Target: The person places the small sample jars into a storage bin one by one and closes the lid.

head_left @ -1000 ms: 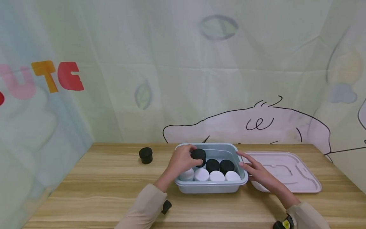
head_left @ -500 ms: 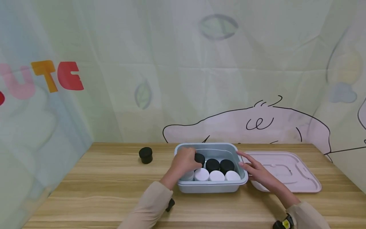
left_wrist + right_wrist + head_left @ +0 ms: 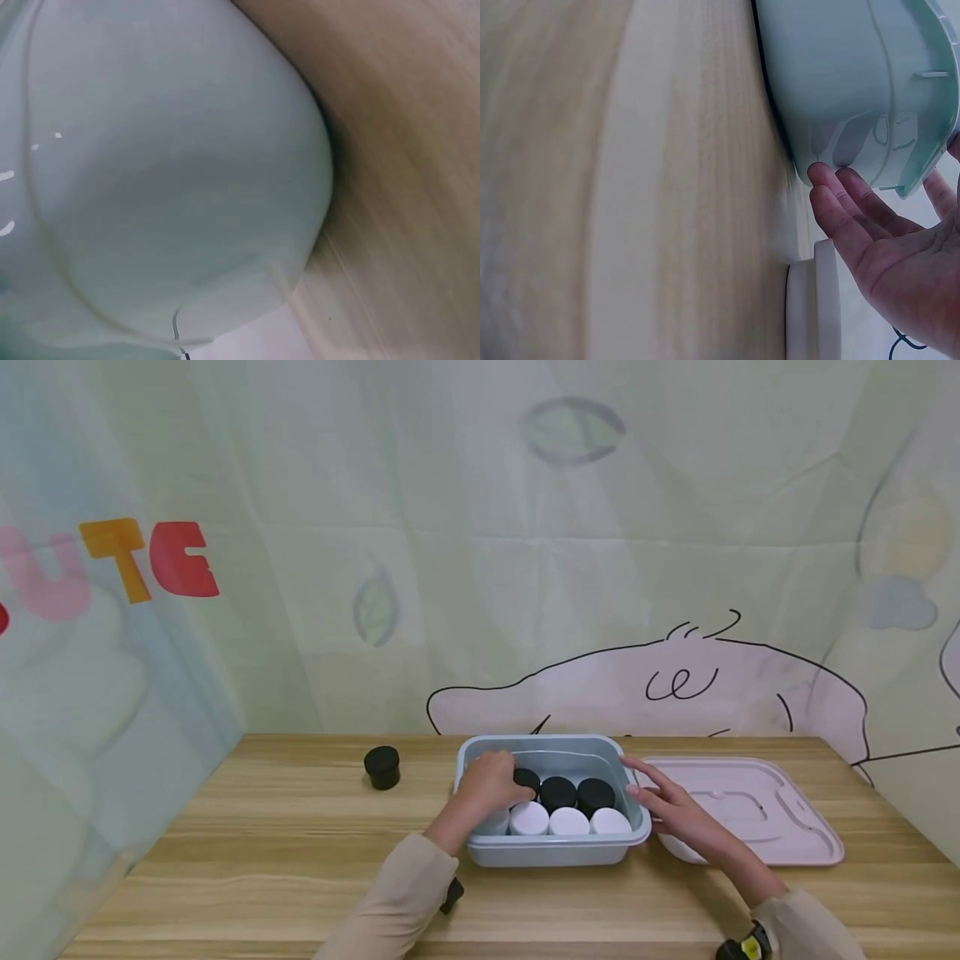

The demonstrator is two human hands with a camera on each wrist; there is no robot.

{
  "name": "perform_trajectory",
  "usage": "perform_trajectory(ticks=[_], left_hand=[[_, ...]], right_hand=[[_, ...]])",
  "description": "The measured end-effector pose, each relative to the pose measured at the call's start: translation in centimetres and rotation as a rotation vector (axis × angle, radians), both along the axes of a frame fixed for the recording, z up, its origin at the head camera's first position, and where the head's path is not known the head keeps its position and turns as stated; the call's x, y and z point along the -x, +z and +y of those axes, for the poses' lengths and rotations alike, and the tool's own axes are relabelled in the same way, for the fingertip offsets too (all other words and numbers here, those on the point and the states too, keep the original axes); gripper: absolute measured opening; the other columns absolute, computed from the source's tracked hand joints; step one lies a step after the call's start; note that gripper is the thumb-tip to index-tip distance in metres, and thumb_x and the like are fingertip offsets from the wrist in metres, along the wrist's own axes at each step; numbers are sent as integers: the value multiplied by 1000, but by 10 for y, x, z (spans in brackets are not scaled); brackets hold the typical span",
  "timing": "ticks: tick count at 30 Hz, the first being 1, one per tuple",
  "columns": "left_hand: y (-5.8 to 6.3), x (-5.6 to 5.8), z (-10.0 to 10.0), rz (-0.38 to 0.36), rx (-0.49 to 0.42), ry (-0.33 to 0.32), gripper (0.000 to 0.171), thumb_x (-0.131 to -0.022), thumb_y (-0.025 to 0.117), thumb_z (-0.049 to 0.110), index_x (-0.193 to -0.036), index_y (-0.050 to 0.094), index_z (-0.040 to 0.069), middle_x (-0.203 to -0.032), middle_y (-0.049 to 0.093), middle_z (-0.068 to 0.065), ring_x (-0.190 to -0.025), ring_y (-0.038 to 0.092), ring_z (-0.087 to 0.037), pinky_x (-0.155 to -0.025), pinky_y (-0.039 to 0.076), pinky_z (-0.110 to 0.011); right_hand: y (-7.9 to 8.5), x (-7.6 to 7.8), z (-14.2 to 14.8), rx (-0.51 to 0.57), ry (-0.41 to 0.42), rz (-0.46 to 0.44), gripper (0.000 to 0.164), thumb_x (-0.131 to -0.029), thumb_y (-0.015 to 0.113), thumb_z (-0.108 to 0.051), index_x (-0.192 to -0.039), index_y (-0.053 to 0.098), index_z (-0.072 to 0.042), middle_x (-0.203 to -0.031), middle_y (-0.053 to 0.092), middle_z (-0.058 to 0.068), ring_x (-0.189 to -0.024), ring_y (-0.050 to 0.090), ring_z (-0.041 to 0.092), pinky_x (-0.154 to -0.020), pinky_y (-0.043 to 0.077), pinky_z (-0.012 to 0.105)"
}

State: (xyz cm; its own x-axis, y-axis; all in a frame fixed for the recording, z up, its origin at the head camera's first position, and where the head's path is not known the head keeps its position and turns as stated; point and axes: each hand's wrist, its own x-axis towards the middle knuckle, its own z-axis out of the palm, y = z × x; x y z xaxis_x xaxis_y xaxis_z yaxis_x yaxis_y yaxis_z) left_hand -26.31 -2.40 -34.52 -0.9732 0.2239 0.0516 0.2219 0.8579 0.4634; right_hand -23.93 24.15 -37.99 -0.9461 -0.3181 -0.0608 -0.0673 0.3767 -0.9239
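Observation:
In the head view my left hand (image 3: 491, 782) reaches down into a pale blue plastic bin (image 3: 547, 852). Its thumb and fingers pinch a black jar (image 3: 528, 779), whose lower part is hidden by the hand and the white lids. Right of it sit two more black jars (image 3: 558, 793), with a row of white-lidded jars (image 3: 568, 821) in front. My right hand (image 3: 678, 810) rests against the bin's right end. In the right wrist view its fairly straight fingers (image 3: 847, 217) touch the outer wall. The left wrist view shows only the bin's outside (image 3: 187, 150).
A lone black jar (image 3: 382, 767) stands on the wooden table (image 3: 262, 860) to the left. A pale pink lid (image 3: 795, 843) lies flat right of the bin, partly under my right hand. A printed cloth (image 3: 337, 527) hangs behind the table.
My left hand has lowered the black jar from near the rim down into the bin, level with the other black jars. The right hand has stayed still.

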Motion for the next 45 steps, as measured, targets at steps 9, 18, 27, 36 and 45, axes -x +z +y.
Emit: perform_trajectory(ticks=[9,18,27,36,45], left_hand=[[3,-2,-1,-22,7,-14,33,-73,73,21,-94,65,-3,-86,65,-10,-69,50,-18,-65,46,-32],[18,-12,-17,15,-112,18,42,-79,69,23,-112,61,-2,-108,63,-14,-96,59,-25,-82,48,-39],[30,-13,-52,71,-269,69,41,-80,68,20,-114,59,-3,-110,62,-15,-98,59,-28,-84,48,-39],[17,-7,-100,167,-327,173,46,-79,69,20,-117,57,-2,-111,61,-16,-100,58,-28,-85,46,-39],[5,0,-141,196,-279,203,53,-81,67,20,-124,50,-6,-122,53,-25,-111,49,-38,-91,40,-48]], right_hand=[[-1,1,0,23,-14,-12,56,-95,44,-33,-144,22,-19,-144,22,26,-124,34,45,-85,46,49],[-1,0,0,33,8,-6,57,-95,45,-31,-145,21,-17,-144,19,29,-124,33,46,-85,46,48],[-2,0,-1,29,-26,-24,56,-95,46,-33,-144,23,-20,-145,20,26,-124,33,45,-85,46,48],[-2,0,-1,29,-24,-28,55,-95,45,-33,-144,22,-20,-145,20,26,-125,32,46,-85,46,49],[-2,0,-1,22,-25,-31,56,-95,44,-34,-144,22,-20,-144,21,26,-124,33,45,-86,45,50]])
